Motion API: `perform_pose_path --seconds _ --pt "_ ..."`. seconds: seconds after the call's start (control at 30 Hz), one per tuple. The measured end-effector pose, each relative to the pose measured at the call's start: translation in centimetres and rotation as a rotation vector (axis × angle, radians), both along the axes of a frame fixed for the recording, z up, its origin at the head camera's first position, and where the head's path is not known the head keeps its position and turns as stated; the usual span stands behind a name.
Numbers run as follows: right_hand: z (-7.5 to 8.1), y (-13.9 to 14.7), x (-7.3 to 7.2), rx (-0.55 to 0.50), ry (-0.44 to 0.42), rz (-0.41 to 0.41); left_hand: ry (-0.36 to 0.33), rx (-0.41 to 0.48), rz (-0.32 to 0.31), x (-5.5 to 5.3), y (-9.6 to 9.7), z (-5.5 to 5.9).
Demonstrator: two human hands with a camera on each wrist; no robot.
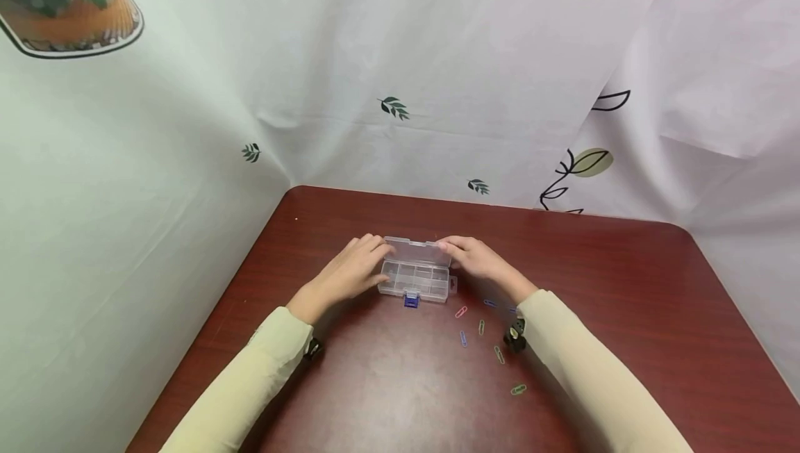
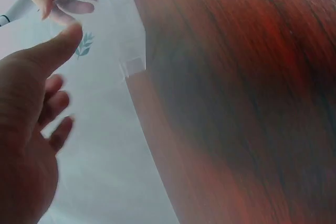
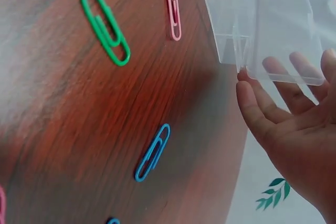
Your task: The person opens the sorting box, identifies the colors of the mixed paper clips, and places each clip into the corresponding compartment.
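Observation:
A clear plastic compartment box (image 1: 414,279) lies on the table with its lid (image 1: 412,251) raised at the back. A blue latch (image 1: 410,299) hangs at its front. My left hand (image 1: 356,269) is at the box's left end, fingers loosely spread and thumb (image 2: 68,43) extended; the left wrist view shows nothing held. At the lid's right end, my right hand (image 1: 478,258) holds the lid's edge. In the right wrist view, fingers (image 3: 286,87) show through the clear lid, with the thumb at its edge. The compartments look bare from the head view.
Several coloured paper clips lie right of the box, including a pink clip (image 1: 461,312), a blue clip (image 1: 463,339) and a green clip (image 3: 106,27). The dark red table (image 1: 387,390) meets white patterned cloth (image 1: 350,147) at the back and left.

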State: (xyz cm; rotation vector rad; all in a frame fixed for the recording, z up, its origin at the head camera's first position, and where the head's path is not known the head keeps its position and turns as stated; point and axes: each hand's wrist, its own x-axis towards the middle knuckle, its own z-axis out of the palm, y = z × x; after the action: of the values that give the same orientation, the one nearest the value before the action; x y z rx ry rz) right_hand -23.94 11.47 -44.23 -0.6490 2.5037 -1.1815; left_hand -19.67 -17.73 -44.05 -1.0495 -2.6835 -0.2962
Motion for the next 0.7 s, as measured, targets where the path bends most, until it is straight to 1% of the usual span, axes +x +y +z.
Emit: perform_pose_path --seconds 0.1,0.2,0.43,0.6,0.7 --pt "-0.1 -0.2 -0.5 -0.053 -0.071 -0.024 -0.089 -0.048 -0.005 -0.1 0.2 -0.1" --pt "-0.3 -0.5 -0.9 -0.099 -0.13 -0.052 -0.142 -0.072 -0.01 -0.2 0.3 -0.3" --pt "-0.7 -0.9 -1.2 -0.206 -0.255 -0.075 -0.215 -0.063 0.003 -0.4 0.2 -0.7" --pt "-0.7 -1.1 -1.3 -0.231 -0.289 -0.11 -0.259 -0.068 -0.004 -0.5 -0.1 -0.9" --pt "-0.7 -1.2 -1.6 -0.238 -0.293 -0.125 -0.27 -0.061 -0.007 -0.6 -0.2 -1.1"
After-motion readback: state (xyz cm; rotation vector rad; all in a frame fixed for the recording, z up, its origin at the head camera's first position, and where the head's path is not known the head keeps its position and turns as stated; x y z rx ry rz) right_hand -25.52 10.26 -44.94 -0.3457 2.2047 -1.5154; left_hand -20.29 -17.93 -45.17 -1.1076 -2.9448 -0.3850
